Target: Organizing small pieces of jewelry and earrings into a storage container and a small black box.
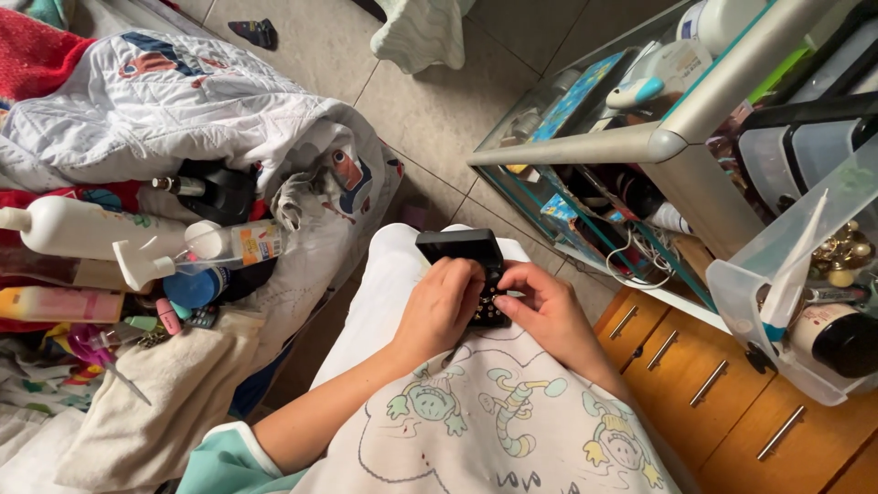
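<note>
Left hand point(442, 306) curled around black calculator point(468, 265), right hand point(547, 306) at 3 o'clock pinching its edge; unsupported on lap, could slide off.

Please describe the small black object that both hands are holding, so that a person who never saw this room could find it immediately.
Start at the white printed cloth over the person's lap, at the bottom centre. At its far end the left hand and right hand meet around a black rectangular device. It is the only dark, flat, hard-edged thing there, unlike the pale bottles lying far left.
</note>
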